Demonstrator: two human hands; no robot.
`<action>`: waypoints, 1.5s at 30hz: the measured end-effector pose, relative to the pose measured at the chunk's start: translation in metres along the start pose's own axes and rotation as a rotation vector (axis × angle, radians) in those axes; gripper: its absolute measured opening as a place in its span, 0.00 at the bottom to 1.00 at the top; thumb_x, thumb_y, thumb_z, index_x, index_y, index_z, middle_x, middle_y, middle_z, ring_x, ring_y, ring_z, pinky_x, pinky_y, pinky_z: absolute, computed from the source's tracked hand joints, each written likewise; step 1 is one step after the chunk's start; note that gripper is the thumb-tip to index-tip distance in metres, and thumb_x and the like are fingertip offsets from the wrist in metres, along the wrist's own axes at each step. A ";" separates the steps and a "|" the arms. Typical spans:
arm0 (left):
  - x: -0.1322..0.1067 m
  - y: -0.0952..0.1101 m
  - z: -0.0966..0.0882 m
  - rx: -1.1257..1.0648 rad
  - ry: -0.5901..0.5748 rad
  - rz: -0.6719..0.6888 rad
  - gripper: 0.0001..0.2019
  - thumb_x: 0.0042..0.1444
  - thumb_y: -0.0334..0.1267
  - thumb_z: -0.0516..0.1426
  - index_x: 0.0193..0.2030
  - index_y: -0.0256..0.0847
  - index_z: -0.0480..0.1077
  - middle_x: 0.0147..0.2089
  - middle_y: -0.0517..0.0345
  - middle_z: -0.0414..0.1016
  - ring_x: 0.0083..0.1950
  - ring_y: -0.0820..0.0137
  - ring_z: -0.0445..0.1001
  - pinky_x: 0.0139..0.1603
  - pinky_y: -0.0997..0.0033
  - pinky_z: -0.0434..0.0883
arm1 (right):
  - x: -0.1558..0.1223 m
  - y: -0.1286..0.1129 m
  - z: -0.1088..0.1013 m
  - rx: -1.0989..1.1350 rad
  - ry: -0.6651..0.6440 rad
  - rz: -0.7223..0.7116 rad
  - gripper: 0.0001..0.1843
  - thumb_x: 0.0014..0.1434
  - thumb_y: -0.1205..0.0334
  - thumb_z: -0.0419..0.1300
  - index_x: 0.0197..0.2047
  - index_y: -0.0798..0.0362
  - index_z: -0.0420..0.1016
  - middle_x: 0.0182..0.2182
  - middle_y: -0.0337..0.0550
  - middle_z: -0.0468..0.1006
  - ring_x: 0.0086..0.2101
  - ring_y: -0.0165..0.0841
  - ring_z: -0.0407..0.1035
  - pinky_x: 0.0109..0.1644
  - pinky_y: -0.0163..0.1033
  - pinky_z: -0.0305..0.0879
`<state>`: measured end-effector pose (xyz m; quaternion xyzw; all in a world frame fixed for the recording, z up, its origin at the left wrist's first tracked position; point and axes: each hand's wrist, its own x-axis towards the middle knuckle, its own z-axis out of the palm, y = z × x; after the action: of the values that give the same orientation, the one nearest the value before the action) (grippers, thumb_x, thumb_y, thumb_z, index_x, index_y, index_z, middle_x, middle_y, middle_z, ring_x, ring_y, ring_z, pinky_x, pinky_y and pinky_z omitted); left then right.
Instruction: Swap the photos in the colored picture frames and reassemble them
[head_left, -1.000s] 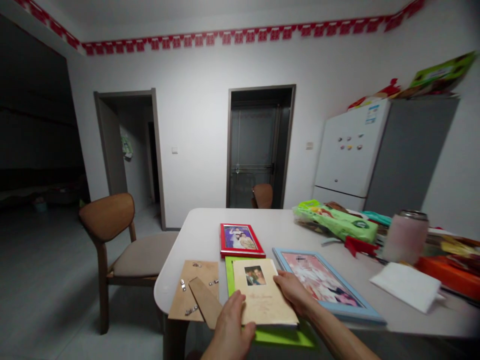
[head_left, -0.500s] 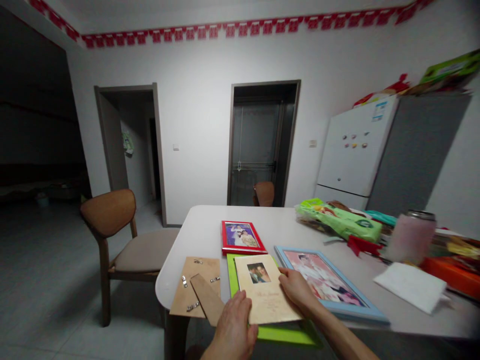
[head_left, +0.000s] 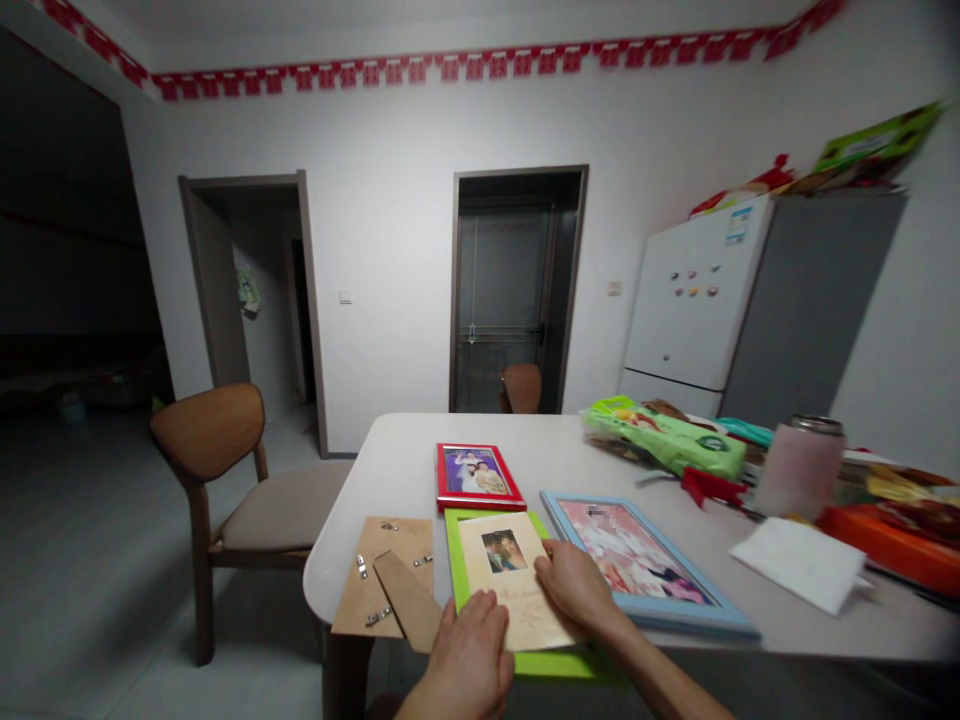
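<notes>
A cream printed sheet (head_left: 529,618) with a small dark photo near its top lies over the lime-green picture frame (head_left: 455,550) at the table's front edge. My left hand (head_left: 474,645) is closed at the sheet's lower left edge, thumb towards the bottom. On the opposite edge, my right hand (head_left: 576,582) grips the sheet with bent fingers. Left of the frame is a brown backing board (head_left: 352,590) with metal clips and a stand leg (head_left: 405,600). A red picture frame (head_left: 519,490) lies just behind, and a light-blue picture frame (head_left: 675,617) lies to the right.
On the white table (head_left: 405,450) the right side holds a green package (head_left: 675,440), a pink jar (head_left: 801,470), a folded white paper (head_left: 799,562) and an orange box (head_left: 892,545). A wooden chair (head_left: 206,430) stands at the left. A fridge (head_left: 690,320) is behind.
The cream sheet's left edge has shifted slightly right over the green frame and lies flatter. Both hands stay on it. The whole view has turned slightly to the right.
</notes>
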<state>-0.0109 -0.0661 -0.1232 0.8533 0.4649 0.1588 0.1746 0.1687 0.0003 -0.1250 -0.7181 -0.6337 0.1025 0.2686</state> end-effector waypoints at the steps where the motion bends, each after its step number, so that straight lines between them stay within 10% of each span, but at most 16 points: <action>1: 0.001 -0.002 0.003 0.005 0.005 -0.007 0.20 0.50 0.36 0.45 0.51 0.41 0.58 0.58 0.53 0.56 0.59 0.65 0.51 0.58 0.55 0.47 | -0.002 -0.001 0.000 -0.059 0.010 -0.005 0.16 0.48 0.63 0.46 0.33 0.58 0.72 0.32 0.54 0.75 0.33 0.37 0.68 0.34 0.36 0.57; 6: 0.005 -0.005 0.016 0.004 0.015 0.001 0.24 0.49 0.44 0.49 0.54 0.39 0.56 0.59 0.49 0.53 0.60 0.63 0.48 0.58 0.52 0.42 | -0.010 0.001 0.005 -0.316 0.066 -0.074 0.16 0.50 0.61 0.45 0.33 0.57 0.71 0.34 0.53 0.72 0.34 0.38 0.67 0.33 0.37 0.57; 11: -0.013 -0.010 -0.009 -0.017 -0.025 0.023 0.31 0.46 0.46 0.53 0.57 0.38 0.52 0.61 0.51 0.47 0.62 0.65 0.44 0.60 0.57 0.41 | -0.012 -0.003 0.001 -0.316 0.098 -0.117 0.17 0.50 0.60 0.47 0.39 0.57 0.70 0.35 0.53 0.70 0.35 0.39 0.65 0.35 0.38 0.57; 18: -0.047 -0.087 -0.055 0.232 0.108 -0.402 0.33 0.40 0.33 0.55 0.57 0.33 0.52 0.61 0.47 0.46 0.61 0.62 0.45 0.59 0.62 0.46 | -0.040 -0.090 0.020 0.000 -0.109 -0.446 0.20 0.51 0.55 0.48 0.45 0.53 0.68 0.37 0.49 0.72 0.39 0.37 0.63 0.43 0.39 0.54; 24: -0.046 -0.111 -0.055 0.248 0.135 -0.413 0.27 0.41 0.29 0.54 0.53 0.33 0.58 0.58 0.47 0.56 0.58 0.66 0.54 0.56 0.71 0.53 | -0.054 -0.132 0.063 0.015 -0.166 -0.506 0.24 0.39 0.57 0.58 0.43 0.52 0.69 0.37 0.49 0.70 0.38 0.40 0.62 0.41 0.42 0.56; 35: -0.019 -0.015 -0.034 0.090 0.154 -0.136 0.18 0.46 0.36 0.57 0.46 0.42 0.63 0.55 0.53 0.60 0.56 0.65 0.56 0.55 0.69 0.56 | -0.060 -0.038 -0.029 0.147 -0.163 -0.436 0.21 0.42 0.65 0.51 0.43 0.52 0.70 0.41 0.46 0.67 0.44 0.36 0.61 0.51 0.38 0.54; 45: 0.007 0.001 0.000 0.117 0.092 -0.037 0.10 0.50 0.39 0.53 0.39 0.40 0.66 0.49 0.55 0.65 0.52 0.67 0.60 0.53 0.69 0.57 | -0.048 0.016 -0.017 0.081 -0.129 -0.407 0.21 0.41 0.65 0.50 0.40 0.54 0.72 0.40 0.46 0.70 0.42 0.35 0.63 0.49 0.38 0.55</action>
<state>-0.0064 -0.0601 -0.1223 0.8452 0.4966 0.1669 0.1057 0.1826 -0.0509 -0.1288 -0.5561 -0.7768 0.1171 0.2713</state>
